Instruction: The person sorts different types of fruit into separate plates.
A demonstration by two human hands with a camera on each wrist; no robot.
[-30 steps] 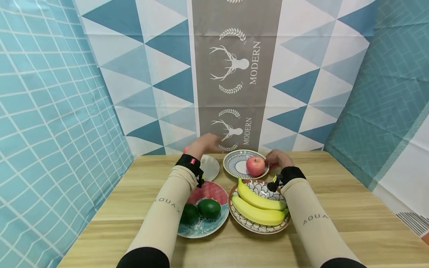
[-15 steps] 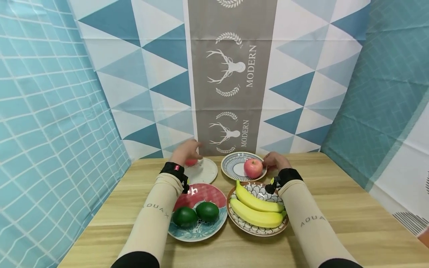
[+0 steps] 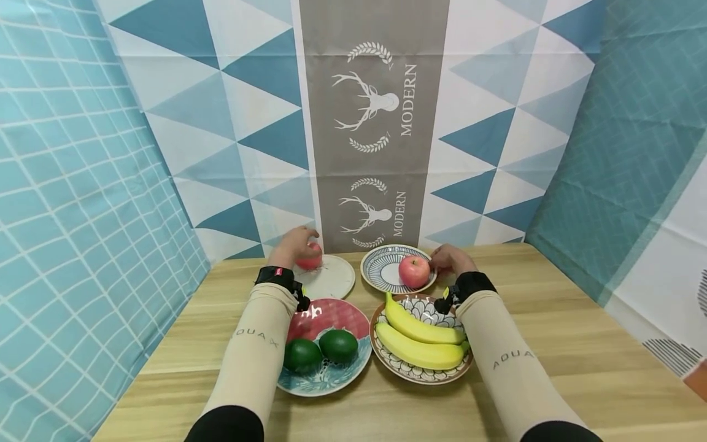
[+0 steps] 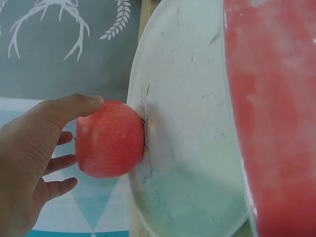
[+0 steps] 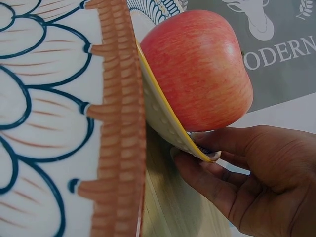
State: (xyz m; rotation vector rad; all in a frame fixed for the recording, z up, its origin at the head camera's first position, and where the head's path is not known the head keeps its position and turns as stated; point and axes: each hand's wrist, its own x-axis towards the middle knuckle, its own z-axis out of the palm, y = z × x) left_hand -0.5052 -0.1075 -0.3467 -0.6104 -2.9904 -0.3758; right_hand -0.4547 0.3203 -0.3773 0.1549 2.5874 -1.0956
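At the far left, my left hand (image 3: pixel 294 244) reaches around a red apple (image 4: pixel 111 140) at the edge of a white plate (image 3: pixel 334 279). In the left wrist view its thumb touches the apple's top, and its spread fingertips lie along the near side, not wrapped round it. My right hand (image 5: pixel 269 165) pinches the yellow-edged rim of a blue-and-white striped plate (image 3: pixel 381 270). Another red apple (image 5: pixel 200 71) sits on that plate, close above the right fingers. From the head view, parts of both hands' fingers are hidden.
In front stand a red-and-blue plate (image 3: pixel 337 312) with two green avocado-like fruits (image 3: pixel 338 345) and a brown-rimmed plate (image 3: pixel 411 373) with two bananas (image 3: pixel 422 354). A patterned cloth (image 3: pixel 364 123) hangs just behind the back plates. Bare wooden table (image 3: pixel 552 344) extends rightward.
My left hand has moved left from between the back plates and come down to the left apple. The right hand stays at the striped plate's rim. The head view has shifted slightly.
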